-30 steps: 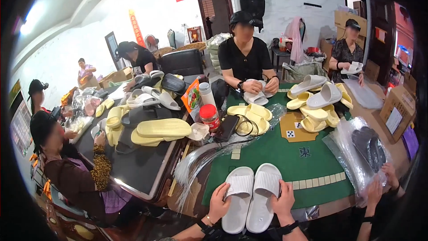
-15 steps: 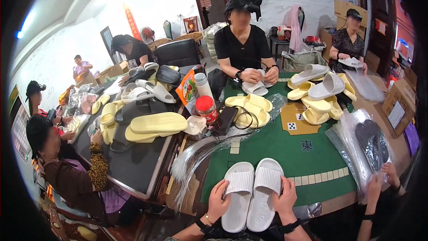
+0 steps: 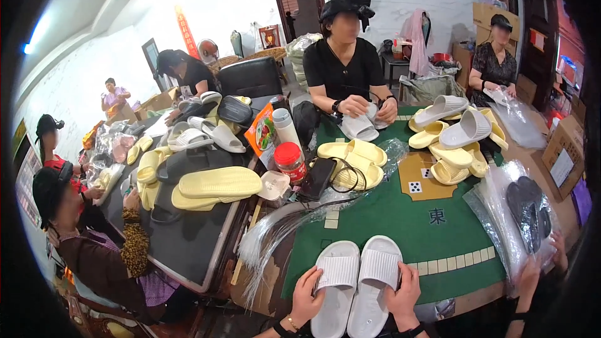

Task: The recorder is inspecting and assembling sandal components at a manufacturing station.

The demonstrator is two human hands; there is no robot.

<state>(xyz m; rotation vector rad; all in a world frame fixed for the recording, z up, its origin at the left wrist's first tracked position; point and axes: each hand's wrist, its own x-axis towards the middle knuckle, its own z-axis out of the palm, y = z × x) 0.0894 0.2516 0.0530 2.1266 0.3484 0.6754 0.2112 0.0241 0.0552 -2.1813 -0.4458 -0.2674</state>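
A pair of light grey slide slippers stands side by side at the near edge of the green mat (image 3: 400, 213), toes pointing away from me. My left hand (image 3: 308, 295) is closed on the outer side of the left slipper (image 3: 337, 303). On the other side, my right hand (image 3: 402, 291) grips the right slipper (image 3: 369, 310), with the thumb by its ribbed strap. The two slippers touch or nearly touch along their inner edges. Left of them, a bundle of thin clear strands (image 3: 269, 228) spreads over the table edge.
Yellow slippers (image 3: 360, 156) lie beyond, near a red-lidded jar (image 3: 290, 161) and a black phone-like object (image 3: 318, 178). A yellow and grey slipper pile (image 3: 463, 128) sits farther right. Near right, another person's hands (image 3: 532, 275) hold clear plastic bags (image 3: 494, 222) around dark slippers (image 3: 524, 206). Co-workers sit around both tables.
My hands and the grey slippers appear slightly lower in the picture, with the grip unchanged. At the far right, a person's grey slipper is now at the clear plastic bag.
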